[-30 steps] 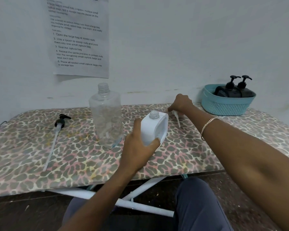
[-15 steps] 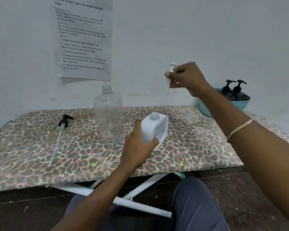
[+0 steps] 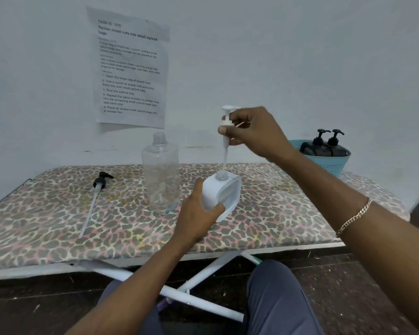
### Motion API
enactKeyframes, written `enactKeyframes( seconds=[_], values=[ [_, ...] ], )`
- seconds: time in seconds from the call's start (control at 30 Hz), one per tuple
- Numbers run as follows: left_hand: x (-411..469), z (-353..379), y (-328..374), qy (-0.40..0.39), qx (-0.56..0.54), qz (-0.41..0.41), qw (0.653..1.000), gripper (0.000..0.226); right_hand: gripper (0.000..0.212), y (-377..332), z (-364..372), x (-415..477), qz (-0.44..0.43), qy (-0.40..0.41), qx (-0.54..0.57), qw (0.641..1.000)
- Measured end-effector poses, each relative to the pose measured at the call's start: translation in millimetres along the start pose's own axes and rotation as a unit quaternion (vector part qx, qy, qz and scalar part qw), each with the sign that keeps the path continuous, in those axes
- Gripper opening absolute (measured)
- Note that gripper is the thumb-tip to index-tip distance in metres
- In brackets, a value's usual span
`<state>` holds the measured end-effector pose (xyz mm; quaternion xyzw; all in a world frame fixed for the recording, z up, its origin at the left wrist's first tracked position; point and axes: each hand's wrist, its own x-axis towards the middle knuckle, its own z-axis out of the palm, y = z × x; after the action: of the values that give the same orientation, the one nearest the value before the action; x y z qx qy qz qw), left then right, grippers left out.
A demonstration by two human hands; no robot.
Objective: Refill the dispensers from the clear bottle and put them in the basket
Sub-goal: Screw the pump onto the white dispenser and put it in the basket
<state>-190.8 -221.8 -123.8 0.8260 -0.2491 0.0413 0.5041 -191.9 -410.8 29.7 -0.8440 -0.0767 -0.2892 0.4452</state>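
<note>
White boxy dispenser (image 3: 228, 194) has an uncapped neck.

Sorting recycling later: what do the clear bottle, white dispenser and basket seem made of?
Clear bottle: likely thin glossy plastic; see-through, with moulded neck threads. White dispenser: opaque smooth plastic, probably; soft sheen. Basket: teal, probably moulded plastic; fine lattice wall.

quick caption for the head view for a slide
Right hand holds a white pump over the open white dispenser gripped by the left hand.
</note>
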Motion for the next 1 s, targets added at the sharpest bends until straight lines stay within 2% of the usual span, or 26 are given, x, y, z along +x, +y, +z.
enactKeyframes(
  seconds=[0.3,0.47,0.57,0.7,0.77,0.83,0.9,1.0],
  values=[
    [2.7,1.2,-1.5,-0.007,-0.012,-0.006,1.0,0.073,0.018,34.1,25.4,-39.2,0.019,-0.043,-0.07,0.996],
    [4.4,1.2,-4.1,-0.009,-0.025,0.005,1.0,0.064,0.017,49.3,33.7,-60.4,0.06,-0.055,-0.046,0.996],
    [3.9,1.2,-4.8,-0.008,-0.025,0.01,1.0,0.061,0.017,52.3,38.0,-65.8,0.08,-0.034,-0.029,0.996],
    [3.6,2.1,-6.3,-0.005,-0.02,0.008,1.0,0.068,0.044,53.3,58.2,-71.2,0.077,0.037,-0.015,0.996],
    [4.3,2.5,-8.3,-0.002,-0.014,0.006,1.0,0.075,0.05,50.7,66.9,-74.1,0.083,0.052,-0.016,0.995],
    [4.3,2.8,-9.1,-0.001,-0.015,0.008,1.0,0.076,0.042,48.5,64.0,-74.3,0.098,0.027,-0.005,0.995],
    [4.7,2.6,-8.5,-0.004,-0.018,0.012,1.0,0.072,0.034,49.2,51.6,-72.2,0.119,-0.039,0.071,0.99],
    [6.3,2.5,-8.5,-0.001,-0.014,0.012,1.0,0.068,0.039,55.7,32.1,-65.4,0.142,-0.118,0.198,0.963]
  ],
)
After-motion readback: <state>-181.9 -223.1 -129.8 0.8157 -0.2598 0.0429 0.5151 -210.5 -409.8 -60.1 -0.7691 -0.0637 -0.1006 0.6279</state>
